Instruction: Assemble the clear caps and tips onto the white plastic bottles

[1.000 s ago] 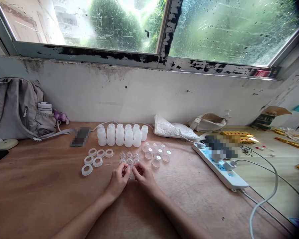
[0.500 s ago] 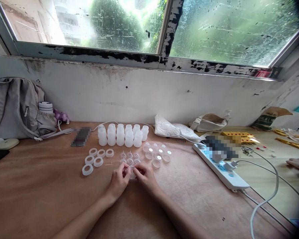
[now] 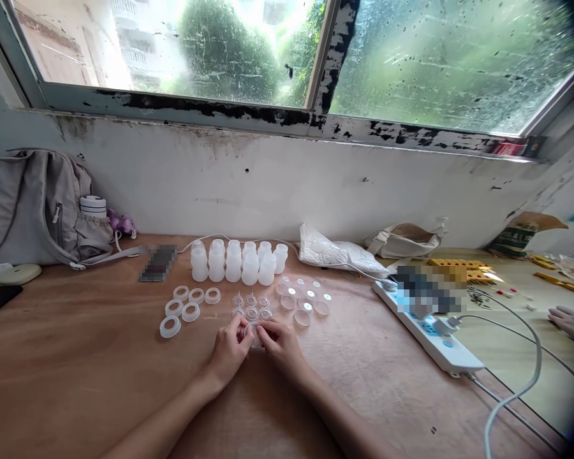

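Note:
My left hand (image 3: 232,344) and my right hand (image 3: 281,341) meet low over the table, their fingertips pinched on a small clear round plastic piece (image 3: 256,343). Fingers cover much of it, so I cannot tell whether it is a nipple or a cap. Just beyond my fingertips stand several clear bottle nipples (image 3: 251,313) in rows. White screw rings (image 3: 170,326) lie to the left of my hands. On the right are clear round caps (image 3: 302,317), some with a pale dot. Several frosted white bottles (image 3: 250,269) stand upright in rows behind all these.
On the right, a white power strip (image 3: 430,335) lies with plugs and looping cables. A phone (image 3: 157,263) and a grey backpack (image 3: 43,207) are at the left. A white plastic package (image 3: 337,250) rests against the wall. Another person's hand (image 3: 571,324) is at the right edge.
My hands stay together on the clear piece, with only small finger movement. The view has shifted slightly. The other person's hand at the right edge is a little differently placed.

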### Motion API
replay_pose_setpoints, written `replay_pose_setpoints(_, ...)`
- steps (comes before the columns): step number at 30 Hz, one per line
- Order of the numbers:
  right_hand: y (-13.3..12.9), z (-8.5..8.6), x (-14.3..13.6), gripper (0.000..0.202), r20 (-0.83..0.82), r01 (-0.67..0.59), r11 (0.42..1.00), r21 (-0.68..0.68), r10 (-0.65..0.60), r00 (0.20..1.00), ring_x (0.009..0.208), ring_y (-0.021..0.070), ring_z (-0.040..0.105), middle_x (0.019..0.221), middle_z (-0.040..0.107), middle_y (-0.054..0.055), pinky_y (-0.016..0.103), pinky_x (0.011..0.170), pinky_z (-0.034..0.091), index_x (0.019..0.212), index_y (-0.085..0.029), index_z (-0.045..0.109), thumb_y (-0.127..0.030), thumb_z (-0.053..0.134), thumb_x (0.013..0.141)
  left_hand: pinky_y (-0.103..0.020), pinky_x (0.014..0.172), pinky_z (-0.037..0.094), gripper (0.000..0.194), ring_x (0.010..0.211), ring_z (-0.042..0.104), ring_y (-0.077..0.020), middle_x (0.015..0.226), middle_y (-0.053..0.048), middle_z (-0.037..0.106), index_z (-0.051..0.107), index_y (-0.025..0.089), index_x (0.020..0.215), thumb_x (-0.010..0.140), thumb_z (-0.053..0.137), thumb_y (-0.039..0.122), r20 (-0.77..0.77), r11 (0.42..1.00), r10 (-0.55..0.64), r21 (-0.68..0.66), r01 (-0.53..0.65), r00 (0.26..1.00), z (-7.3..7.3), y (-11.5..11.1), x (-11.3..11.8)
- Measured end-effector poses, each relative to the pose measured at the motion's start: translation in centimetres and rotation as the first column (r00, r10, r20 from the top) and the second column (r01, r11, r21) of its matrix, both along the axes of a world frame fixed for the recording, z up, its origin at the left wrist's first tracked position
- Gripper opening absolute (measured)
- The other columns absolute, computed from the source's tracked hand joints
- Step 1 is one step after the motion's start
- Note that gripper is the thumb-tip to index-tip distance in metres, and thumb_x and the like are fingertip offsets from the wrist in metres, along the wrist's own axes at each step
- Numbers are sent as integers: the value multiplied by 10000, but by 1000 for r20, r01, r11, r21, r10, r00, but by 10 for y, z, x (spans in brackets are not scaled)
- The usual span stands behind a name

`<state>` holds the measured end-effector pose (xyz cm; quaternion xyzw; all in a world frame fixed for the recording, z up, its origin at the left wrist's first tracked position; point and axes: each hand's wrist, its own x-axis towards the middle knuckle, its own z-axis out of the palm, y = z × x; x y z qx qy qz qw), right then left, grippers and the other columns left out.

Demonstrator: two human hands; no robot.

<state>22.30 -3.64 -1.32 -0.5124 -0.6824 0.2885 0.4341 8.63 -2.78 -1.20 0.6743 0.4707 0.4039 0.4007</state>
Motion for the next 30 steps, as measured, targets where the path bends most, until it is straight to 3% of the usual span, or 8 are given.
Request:
replay_pose_setpoints(7, 1, 0, -1, 275, -10, -1, 1000, -15, 1, 1000, 598, 130, 518, 650, 571, 28, 226, 545, 419, 735, -168, 671, -303, 449, 825, -188, 402, 336, 199, 356, 468, -95, 456, 67, 468, 447, 195, 697, 804, 409, 358, 18, 1000, 2, -23, -2, 1000, 0, 1, -2)
replay_pose_setpoints(13, 6, -4, 2, 275, -178, -52, 985, -167, 22, 984, 464, 100, 511, 654, 588, 13, 211, 424, 428, 845, -151, 614, -382, 472, 798, -199, 421, 359, 203, 410, 509, -109, 514, 39, 528, 498, 180, 810, 797, 427, 369, 37, 999, -41, -24, 42, 998, 0, 2, -2)
replay_pose_setpoints(20, 4, -5, 1, 261, -87, -14, 995, -97, 5, 996, 447, 89, 468, 538, 529, -11, 196, 415, 374, 713, -151, 591, -364, 470, 803, -191, 391, 340, 203, 350, 464, -99, 434, 62, 471, 484, 186, 735, 794, 420, 370, 30, 998, -46, -32, 47, 998, -1, 2, -2)
replay_pose_setpoints(30, 2, -1, -1, 243, -31, -3, 999, -51, 1, 1000, 579, 118, 513, 658, 610, 28, 222, 533, 403, 748, -143, 623, -329, 477, 805, -183, 376, 321, 167, 333, 448, -92, 423, 74, 447, 438, 196, 693, 786, 425, 334, 29, 999, -36, -30, 37, 999, -2, 1, -2)
